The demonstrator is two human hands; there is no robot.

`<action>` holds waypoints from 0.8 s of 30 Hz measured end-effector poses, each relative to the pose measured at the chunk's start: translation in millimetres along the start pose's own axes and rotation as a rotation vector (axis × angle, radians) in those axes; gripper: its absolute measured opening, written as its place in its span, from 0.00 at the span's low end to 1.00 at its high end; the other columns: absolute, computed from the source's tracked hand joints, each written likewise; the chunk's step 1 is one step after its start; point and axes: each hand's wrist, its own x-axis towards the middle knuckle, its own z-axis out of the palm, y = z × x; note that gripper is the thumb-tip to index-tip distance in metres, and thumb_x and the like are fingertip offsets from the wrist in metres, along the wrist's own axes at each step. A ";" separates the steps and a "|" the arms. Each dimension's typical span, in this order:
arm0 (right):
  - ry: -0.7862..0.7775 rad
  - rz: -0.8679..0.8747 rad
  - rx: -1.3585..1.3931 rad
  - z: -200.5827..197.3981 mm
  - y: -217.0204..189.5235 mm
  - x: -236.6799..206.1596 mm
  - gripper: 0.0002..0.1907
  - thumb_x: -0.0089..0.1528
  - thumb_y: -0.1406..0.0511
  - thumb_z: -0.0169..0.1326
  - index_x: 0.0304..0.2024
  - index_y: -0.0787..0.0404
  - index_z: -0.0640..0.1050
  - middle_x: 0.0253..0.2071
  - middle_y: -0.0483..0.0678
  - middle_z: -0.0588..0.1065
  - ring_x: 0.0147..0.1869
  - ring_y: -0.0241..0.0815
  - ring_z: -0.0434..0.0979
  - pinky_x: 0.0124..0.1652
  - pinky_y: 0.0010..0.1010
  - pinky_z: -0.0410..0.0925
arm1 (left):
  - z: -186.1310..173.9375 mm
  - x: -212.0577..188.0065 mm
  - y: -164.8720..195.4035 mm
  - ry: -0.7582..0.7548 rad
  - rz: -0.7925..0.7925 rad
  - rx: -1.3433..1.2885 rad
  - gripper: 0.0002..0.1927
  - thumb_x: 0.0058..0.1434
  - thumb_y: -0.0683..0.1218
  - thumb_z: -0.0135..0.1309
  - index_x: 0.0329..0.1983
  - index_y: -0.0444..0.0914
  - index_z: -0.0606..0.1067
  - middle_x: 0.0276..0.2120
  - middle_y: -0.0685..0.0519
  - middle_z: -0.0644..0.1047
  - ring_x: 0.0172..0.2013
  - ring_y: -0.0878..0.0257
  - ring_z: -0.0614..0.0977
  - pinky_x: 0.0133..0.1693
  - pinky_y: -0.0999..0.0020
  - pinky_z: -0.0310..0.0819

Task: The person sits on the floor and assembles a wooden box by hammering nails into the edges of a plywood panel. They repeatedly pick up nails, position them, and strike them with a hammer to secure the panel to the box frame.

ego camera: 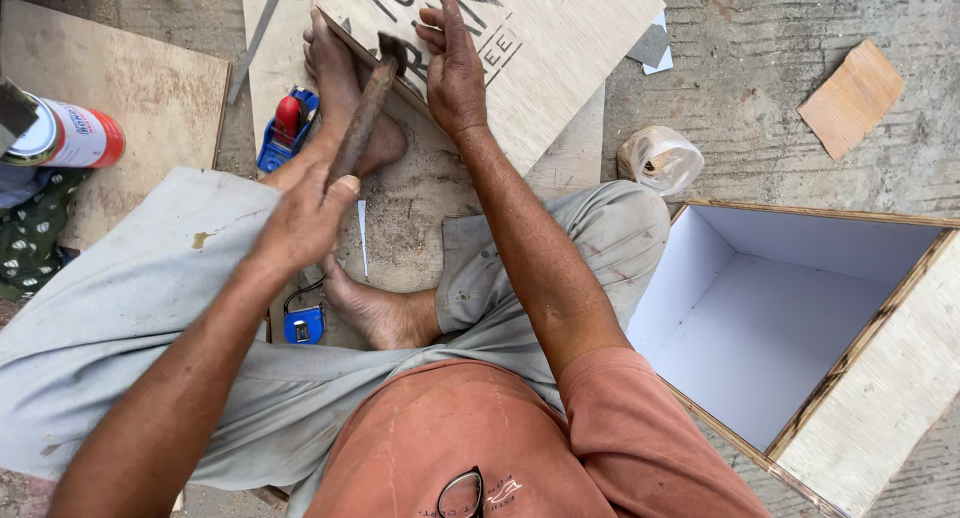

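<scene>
- Head view: person is sitting on concrete floor (760, 88), legs folded, looking down at work betw. the feet.
- Left hand (305, 218) is clenching round the wooden handle of a dark-headed hammer (368, 108); hammer head is sitting up by the near edge of the pale plywood board w/ black stencilled lettering (540, 48).
- Right hand (455, 68) is lying on that board near the edge, fingers mostly straight, thumb & forefinger pinching sth small – prob. a nail, too small to tell.
- Board is resting tilted across a bare foot (345, 98), propped over a 2nd plywood sheet.
- Progress, as a judgement: nailing at this edge is looking just started; no driven nails showing along the edge.
- Open plywood box w/ white inside faces (790, 318) is standing at person's right, sides joined, no top on.
- Blue tape measure (303, 323) is lying by the near foot, blue-and-red tool (288, 128) by the far foot, red-and-white spray can (65, 133) at left.
</scene>
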 end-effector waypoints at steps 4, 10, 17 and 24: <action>-0.007 -0.007 0.056 0.1 -0.5 -0.9 0.48 0.66 0.85 0.34 0.78 0.35 0.52 0.67 0.50 0.71 0.68 0.42 0.79 0.68 0.33 0.77 | -12.8 -21.6 -14.8 0.103 0.201 -0.303 0.31 0.74 0.60 0.43 0.72 0.38 0.63 0.23 0.58 0.69 0.18 0.70 0.70 0.21 0.71 0.68; -0.005 0.015 0.046 0.3 -1.0 -3.5 0.49 0.62 0.85 0.34 0.77 0.37 0.52 0.67 0.51 0.72 0.67 0.43 0.79 0.64 0.32 0.75 | 6.4 0.5 -35.5 0.368 0.603 -0.060 0.29 0.81 0.61 0.40 0.71 0.34 0.64 0.30 0.54 0.74 0.29 0.68 0.76 0.30 0.73 0.73; -0.008 0.036 0.037 -1.0 -2.1 -7.0 0.48 0.64 0.85 0.35 0.78 0.36 0.52 0.66 0.51 0.72 0.66 0.42 0.79 0.65 0.32 0.77 | -11.5 -16.0 -29.1 0.164 0.303 -0.282 0.28 0.76 0.61 0.43 0.65 0.34 0.66 0.27 0.57 0.71 0.21 0.69 0.73 0.22 0.73 0.71; -0.013 0.066 0.048 -0.1 -4.6 -1.9 0.46 0.65 0.84 0.34 0.78 0.38 0.52 0.66 0.51 0.72 0.66 0.42 0.80 0.63 0.32 0.76 | 0.3 -5.0 -10.0 0.430 0.669 0.091 0.26 0.81 0.60 0.38 0.61 0.32 0.65 0.37 0.49 0.75 0.34 0.62 0.80 0.38 0.66 0.73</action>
